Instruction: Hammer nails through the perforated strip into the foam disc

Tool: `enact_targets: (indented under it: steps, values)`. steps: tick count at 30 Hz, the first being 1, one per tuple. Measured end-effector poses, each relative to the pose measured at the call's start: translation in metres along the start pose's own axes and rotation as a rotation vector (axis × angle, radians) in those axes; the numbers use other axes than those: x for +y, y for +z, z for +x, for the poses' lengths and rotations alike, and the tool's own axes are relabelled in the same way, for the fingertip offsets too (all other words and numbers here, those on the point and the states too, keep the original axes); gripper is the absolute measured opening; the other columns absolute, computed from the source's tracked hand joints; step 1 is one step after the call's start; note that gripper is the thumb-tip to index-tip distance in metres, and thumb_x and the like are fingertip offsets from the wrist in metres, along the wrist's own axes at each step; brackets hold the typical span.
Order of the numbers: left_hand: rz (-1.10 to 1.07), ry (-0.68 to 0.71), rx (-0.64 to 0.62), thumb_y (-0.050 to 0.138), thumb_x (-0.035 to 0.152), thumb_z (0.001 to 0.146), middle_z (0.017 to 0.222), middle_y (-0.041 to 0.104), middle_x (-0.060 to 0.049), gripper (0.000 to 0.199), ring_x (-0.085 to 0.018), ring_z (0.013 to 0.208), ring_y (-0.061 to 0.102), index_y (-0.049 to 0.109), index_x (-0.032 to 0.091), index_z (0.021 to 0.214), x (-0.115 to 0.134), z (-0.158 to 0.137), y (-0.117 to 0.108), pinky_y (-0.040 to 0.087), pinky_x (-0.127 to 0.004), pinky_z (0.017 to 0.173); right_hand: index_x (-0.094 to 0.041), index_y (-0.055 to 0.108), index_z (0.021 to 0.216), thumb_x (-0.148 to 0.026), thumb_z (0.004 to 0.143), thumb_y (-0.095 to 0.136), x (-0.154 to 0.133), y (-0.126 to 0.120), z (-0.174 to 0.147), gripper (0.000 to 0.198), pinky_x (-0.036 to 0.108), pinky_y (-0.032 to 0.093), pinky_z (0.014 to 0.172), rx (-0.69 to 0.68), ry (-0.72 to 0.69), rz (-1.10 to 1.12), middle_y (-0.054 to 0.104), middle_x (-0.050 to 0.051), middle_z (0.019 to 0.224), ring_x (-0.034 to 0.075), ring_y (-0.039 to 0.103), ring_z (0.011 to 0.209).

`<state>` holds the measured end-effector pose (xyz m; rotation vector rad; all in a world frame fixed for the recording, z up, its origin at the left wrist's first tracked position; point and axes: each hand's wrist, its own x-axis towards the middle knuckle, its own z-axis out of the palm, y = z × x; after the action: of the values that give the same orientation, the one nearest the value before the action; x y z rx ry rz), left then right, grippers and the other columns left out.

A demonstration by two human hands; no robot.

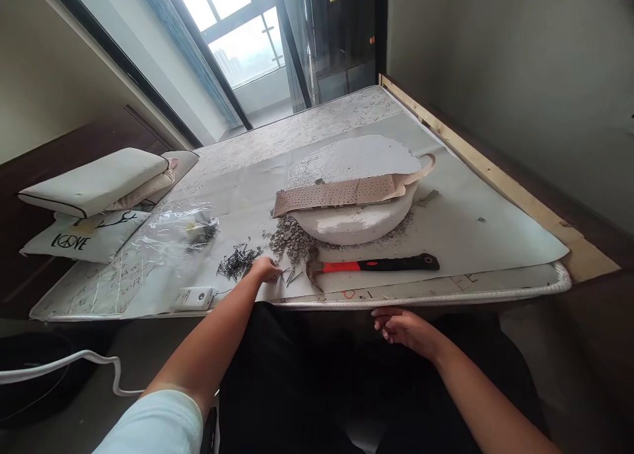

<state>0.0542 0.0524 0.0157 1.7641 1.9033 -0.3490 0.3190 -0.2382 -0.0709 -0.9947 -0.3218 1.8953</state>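
My left hand (266, 269) is at the near edge of the bed, its fingers pinched together on a thin nail (284, 271). A pile of dark nails (238, 261) lies just left of that hand, and a few loose nails (292, 277) lie to its right. A claw hammer (376, 264) with a red and black handle rests on the sheet, its head to the left. My right hand (403, 328) hangs over my lap below the bed edge, holding nothing, fingers loosely bent and apart.
On the grey sheet (238, 196) sits a round white slab (356, 226), with a perforated brown strip (331, 195) across it and grey rubble (292, 239) beside it. A clear plastic bag (173, 232), a white power strip (195, 298) and pillows (94, 182) are to the left.
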Motion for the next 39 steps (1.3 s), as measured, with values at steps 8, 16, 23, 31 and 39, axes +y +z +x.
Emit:
enact_targets:
  steps: [8,16,23,31,39]
  values:
    - [0.075,-0.006,0.024,0.065,0.009,0.06,0.063,0.064,-0.005,0.027,-0.016,0.059,0.063,0.065,0.011,0.087,0.006,-0.007,0.0,0.05,-0.02,0.05,-0.018,0.065,0.085,-0.016,0.054,0.056,0.0,0.0,0.002,0.032,0.027,0.035,0.057,0.002,0.006,-0.027,0.062,0.001,0.072,0.011,0.049,0.057]
    - [0.345,0.179,0.113,0.063,0.018,0.064,0.08,0.068,-0.006,0.022,-0.016,0.072,0.063,0.068,0.015,0.086,0.011,-0.012,-0.005,0.047,-0.02,0.061,-0.017,0.065,0.086,-0.015,0.054,0.055,0.0,-0.001,0.003,0.033,0.027,0.035,0.057,-0.004,0.011,-0.016,0.062,0.002,0.073,0.01,0.05,0.057]
    - [0.531,0.331,0.118,0.061,0.016,0.063,0.089,0.064,-0.004,0.018,-0.017,0.084,0.058,0.071,0.02,0.077,0.012,-0.01,-0.001,0.042,-0.02,0.068,-0.017,0.064,0.086,-0.017,0.054,0.055,-0.001,0.0,0.001,0.033,0.027,0.035,0.057,-0.007,0.008,-0.034,0.062,0.001,0.072,0.011,0.051,0.057]
    - [0.57,0.382,0.147,0.06,0.015,0.06,0.097,0.061,-0.005,0.019,-0.017,0.086,0.057,0.07,0.021,0.075,0.015,-0.014,0.0,0.042,-0.019,0.07,-0.017,0.064,0.086,-0.016,0.054,0.053,0.0,-0.001,0.004,0.034,0.026,0.035,0.056,-0.011,-0.001,-0.051,0.062,0.001,0.072,0.011,0.05,0.056]
    - [0.638,0.407,0.176,0.058,0.016,0.06,0.095,0.062,-0.008,0.008,-0.019,0.082,0.059,0.065,0.017,0.064,0.021,-0.012,-0.002,0.042,-0.022,0.065,-0.016,0.064,0.083,-0.014,0.051,0.052,-0.005,0.005,0.007,0.035,0.025,0.034,0.054,-0.022,-0.037,-0.043,0.063,0.001,0.069,0.01,0.051,0.053]
